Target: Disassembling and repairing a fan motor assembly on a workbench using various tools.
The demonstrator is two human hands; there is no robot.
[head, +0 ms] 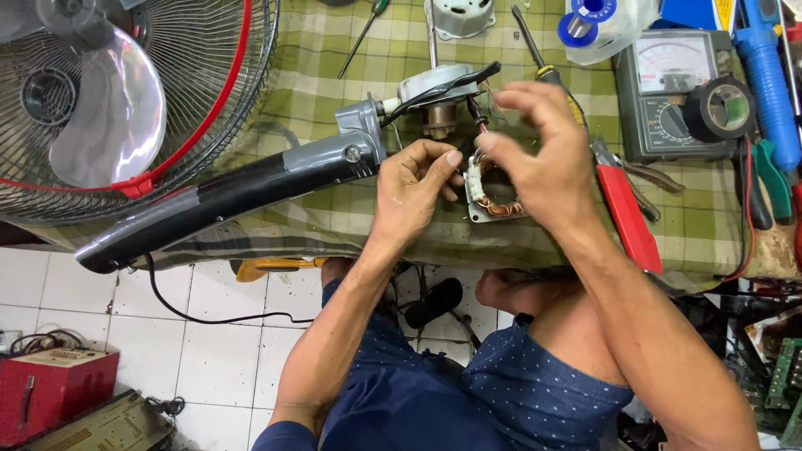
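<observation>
Copper-wound motor stator with white-taped coils (493, 196) rests at the near edge of the green checked tabletop (334, 75), within reach of both hands. Left hand (413, 184) pinches its rim to steady it; right hand (539, 154) pinches a thin lead wire (482, 125) above it between thumb and forefinger. Grey-and-black fan stand (242, 188) lies to the left; red-handled pliers (626, 213) lie to the right.

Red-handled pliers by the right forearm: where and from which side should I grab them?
Grip the pliers around the long red handle, coming from the right, bench-edge side. The handle lies bare on the checked cloth, while the right hand crowds the jaw end.
</observation>
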